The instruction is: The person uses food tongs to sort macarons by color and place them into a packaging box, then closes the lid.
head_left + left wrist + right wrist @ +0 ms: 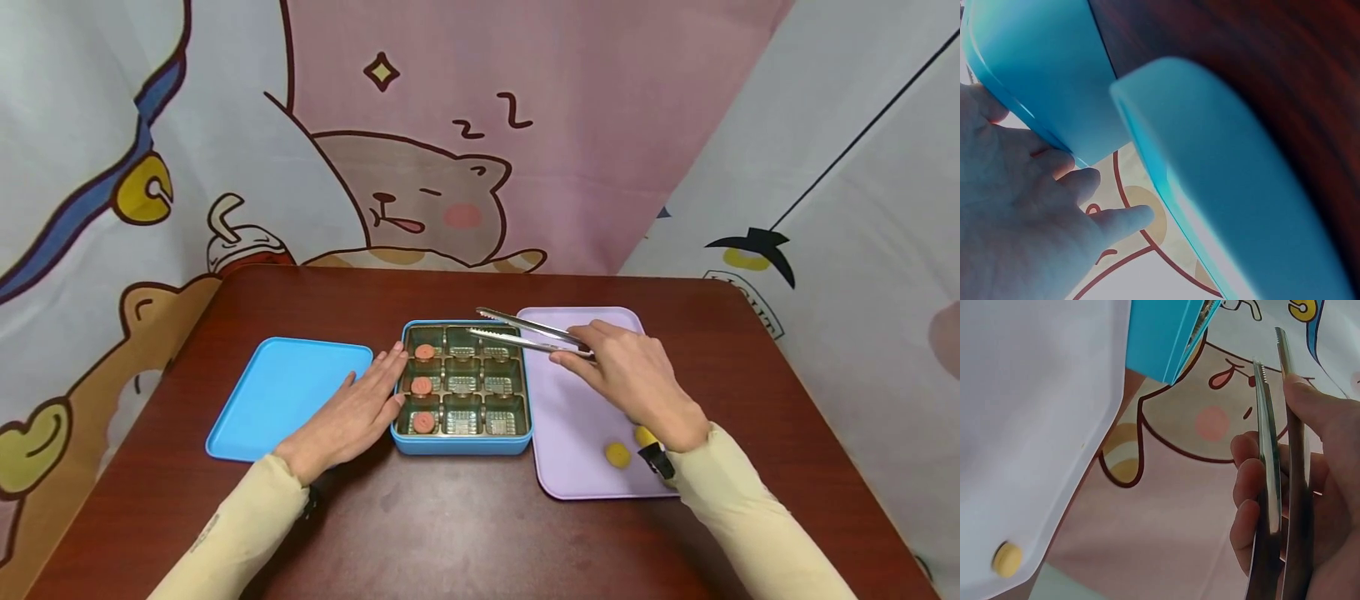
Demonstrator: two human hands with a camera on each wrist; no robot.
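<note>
A blue box [461,447] with a divided metallic-looking insert stands mid-table. In its left column sit three reddish-pink round pieces [423,422], one per compartment. My left hand [360,412] rests at the box's left rim with fingers extended; the left wrist view shows its fingertips along the box edge. My right hand [630,371] grips metal tongs [1297,462] between thumb and fingers. The tong tips are spread above the back middle compartment, with nothing visible between them. Two yellow round pieces [618,455] show on the purple tray [566,408], one partly hidden by the right wrist.
A blue lid [292,400] lies left of the box, partly under the left forearm. The purple tray adjoins the box's right side. A dark brown table [420,525] carries everything, with a cartoon-print cloth [585,125] hanging behind it.
</note>
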